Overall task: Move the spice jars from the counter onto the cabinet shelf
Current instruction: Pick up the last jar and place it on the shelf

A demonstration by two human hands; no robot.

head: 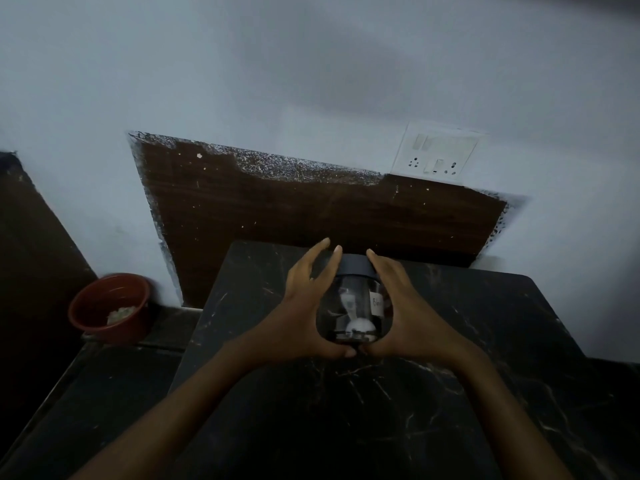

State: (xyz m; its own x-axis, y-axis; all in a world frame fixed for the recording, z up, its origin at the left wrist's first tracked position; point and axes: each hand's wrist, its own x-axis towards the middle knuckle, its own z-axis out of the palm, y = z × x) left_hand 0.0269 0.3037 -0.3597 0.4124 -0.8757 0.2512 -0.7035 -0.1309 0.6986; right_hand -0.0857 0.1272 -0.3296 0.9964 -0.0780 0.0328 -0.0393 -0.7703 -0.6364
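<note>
The left grip (304, 306) and right grip (410, 311) clasp one spice jar (353, 306) between them, worktop (381, 417) beneath. This looks like the pickup step. Next, probably a steady lift towards the shelf, which is unseen.

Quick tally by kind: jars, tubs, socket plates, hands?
spice jar: 1
red tub: 1
wall socket plate: 1
hands: 2, left hand and right hand
Total: 5
</note>
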